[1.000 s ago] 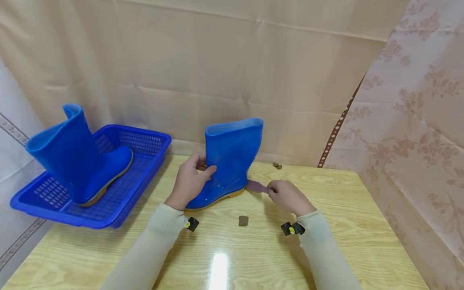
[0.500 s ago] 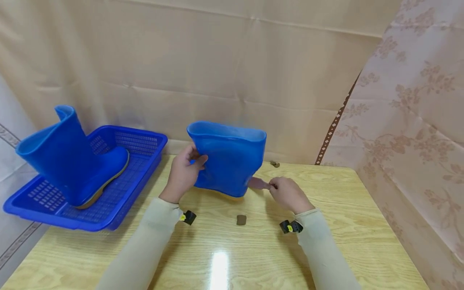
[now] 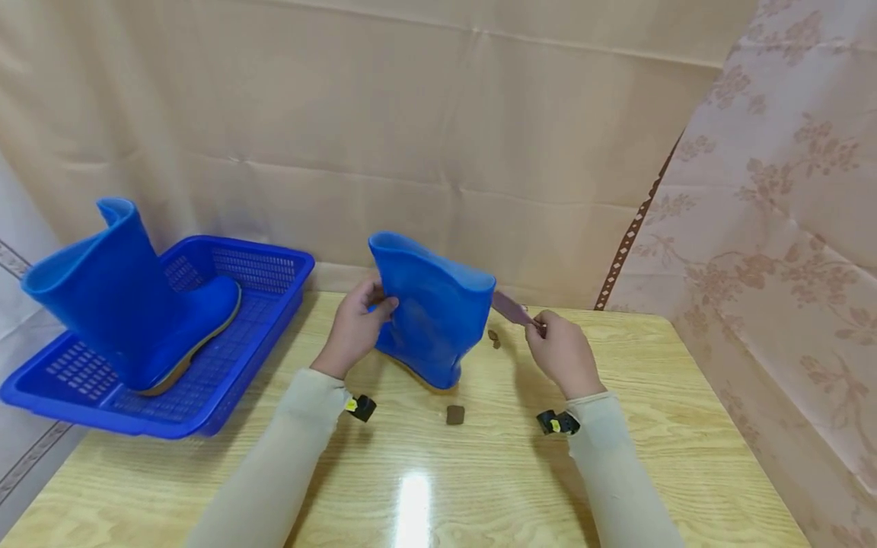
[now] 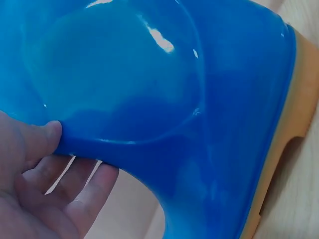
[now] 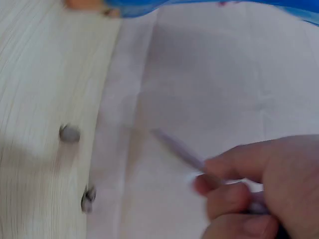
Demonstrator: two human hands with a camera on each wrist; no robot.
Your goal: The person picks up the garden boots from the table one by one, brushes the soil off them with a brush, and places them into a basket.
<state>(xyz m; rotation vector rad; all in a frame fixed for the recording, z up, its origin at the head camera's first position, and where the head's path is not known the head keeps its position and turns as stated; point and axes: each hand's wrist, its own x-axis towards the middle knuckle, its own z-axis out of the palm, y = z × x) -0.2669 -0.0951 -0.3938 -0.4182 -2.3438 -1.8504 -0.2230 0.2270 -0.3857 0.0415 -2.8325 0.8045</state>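
A blue rain boot [image 3: 430,312] with a yellow-orange sole leans over the table, opening up. My left hand [image 3: 352,329] holds it by the shaft. In the left wrist view the thumb [image 4: 42,142] lies on the near side of the boot [image 4: 239,99], with fingers behind the edge. In my right hand [image 3: 563,352] is a flat purplish scraper [image 3: 510,309], its blade beside the boot's upper rear edge; contact cannot be told. The right wrist view shows the scraper [image 5: 179,150] blurred. Small brown lumps [image 3: 494,339] lie behind the boot; a square brown piece [image 3: 455,415] sits in front.
On the left, a blue plastic basket [image 3: 256,268] holds a second blue boot [image 3: 126,304]. A beige curtain [image 3: 342,137] hangs behind the wooden table [image 3: 658,426], and a floral cloth [image 3: 788,251] hangs along the right.
The boot has been lifted and turned, its shaft now tilting. My right hand has drawn the scraper from the heel up to the shaft's top. Brown lumps now show just behind the boot.
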